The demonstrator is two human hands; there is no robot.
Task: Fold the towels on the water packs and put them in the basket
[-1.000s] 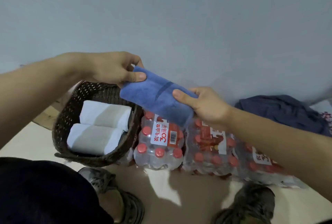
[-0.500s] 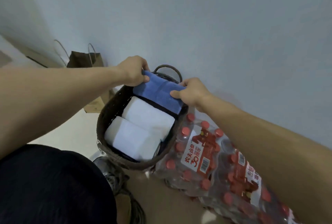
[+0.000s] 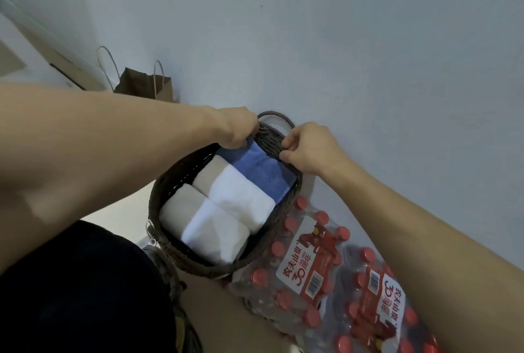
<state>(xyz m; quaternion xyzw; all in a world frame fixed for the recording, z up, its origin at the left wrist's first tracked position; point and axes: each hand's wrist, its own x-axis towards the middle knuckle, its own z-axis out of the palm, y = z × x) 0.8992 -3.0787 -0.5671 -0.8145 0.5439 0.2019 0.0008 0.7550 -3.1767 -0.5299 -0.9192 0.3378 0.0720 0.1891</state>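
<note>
The dark woven basket (image 3: 156, 192) stands on the floor against the wall. Two folded white-and-beige towels (image 3: 241, 195) (image 3: 211, 229) lie side by side in it. A folded blue towel (image 3: 263, 174) lies along the basket's far side, next to them. My left hand (image 3: 235, 126) reaches in at the towel's left end and grips it with curled fingers. At the basket's far rim, my right hand (image 3: 309, 151) pinches the woven edge just above the blue towel. Two shrink-wrapped water packs (image 3: 306, 273) (image 3: 377, 304) with red caps lie right of the basket with no towel on them.
A brown paper bag (image 3: 144, 86) with handles stands by the wall at the back left. My dark-clothed knee (image 3: 85, 296) fills the lower left, and a shoe (image 3: 175, 290) shows beside the basket. The grey wall rises right behind the basket.
Both hands carried the blue towel from above the water packs to the basket and lowered it into the far side. My right hand has come off the towel onto the rim.
</note>
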